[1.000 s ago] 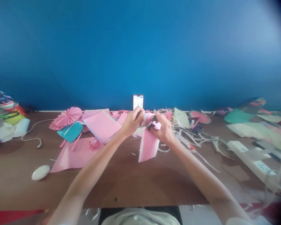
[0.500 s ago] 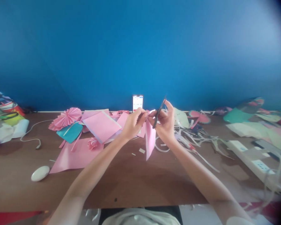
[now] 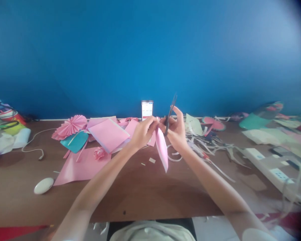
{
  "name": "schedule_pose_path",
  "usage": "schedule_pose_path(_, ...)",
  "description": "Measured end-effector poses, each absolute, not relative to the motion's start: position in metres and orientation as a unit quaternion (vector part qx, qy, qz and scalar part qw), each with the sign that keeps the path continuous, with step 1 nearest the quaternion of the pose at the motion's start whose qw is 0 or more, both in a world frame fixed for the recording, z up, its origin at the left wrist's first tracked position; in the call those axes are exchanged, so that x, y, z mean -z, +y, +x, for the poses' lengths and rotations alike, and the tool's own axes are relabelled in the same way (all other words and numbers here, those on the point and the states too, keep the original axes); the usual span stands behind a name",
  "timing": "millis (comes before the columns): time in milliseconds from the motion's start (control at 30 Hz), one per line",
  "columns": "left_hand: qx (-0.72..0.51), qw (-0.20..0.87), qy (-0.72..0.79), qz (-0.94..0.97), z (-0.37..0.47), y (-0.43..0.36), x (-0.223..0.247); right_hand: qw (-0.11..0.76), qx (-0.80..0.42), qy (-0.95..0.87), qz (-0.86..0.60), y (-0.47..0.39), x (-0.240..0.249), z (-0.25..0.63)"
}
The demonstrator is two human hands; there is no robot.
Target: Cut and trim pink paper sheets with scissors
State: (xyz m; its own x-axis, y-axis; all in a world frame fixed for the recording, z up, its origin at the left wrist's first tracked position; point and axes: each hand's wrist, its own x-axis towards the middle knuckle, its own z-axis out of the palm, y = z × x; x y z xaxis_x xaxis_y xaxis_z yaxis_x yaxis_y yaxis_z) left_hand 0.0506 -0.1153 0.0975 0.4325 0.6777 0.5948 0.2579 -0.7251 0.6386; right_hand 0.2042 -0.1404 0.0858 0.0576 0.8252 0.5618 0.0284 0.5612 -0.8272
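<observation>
Above the middle of the brown table (image 3: pixel 145 190), my left hand (image 3: pixel 145 131) pinches the top of a pink piece of paper (image 3: pixel 162 147). The paper hangs down in a narrow curved shape with a pointed lower end. Dark scissors (image 3: pixel 171 112) are in my right hand (image 3: pixel 177 130), with their blades pointing up and away. My right fingertips meet the paper's top edge beside the left ones; the exact grip there is hidden. Two small paper scraps (image 3: pixel 152 160) lie on the table below.
To the left are pink paper sheets (image 3: pixel 109 134), a pleated pink fan (image 3: pixel 74 127), a paper flower (image 3: pixel 99 153) and a white computer mouse (image 3: pixel 43 186). A phone (image 3: pixel 147 110) stands against the blue wall. White strips (image 3: pixel 213 150) and a power strip (image 3: pixel 268 167) lie right.
The scissors have turned more upright and shifted slightly left. The hanging paper has twisted, its lower tip swinging to the right. Both hands stay close together.
</observation>
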Motion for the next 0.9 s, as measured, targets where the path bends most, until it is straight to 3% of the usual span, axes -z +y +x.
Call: schedule_pose_path(900, -0.442, 0.261, 0.309, 0.801, 0.0561, -0.1138, -0.0905, 0.650, -0.337, -0.567, -0.377, -0.1428, -0.0900, 0.2007)
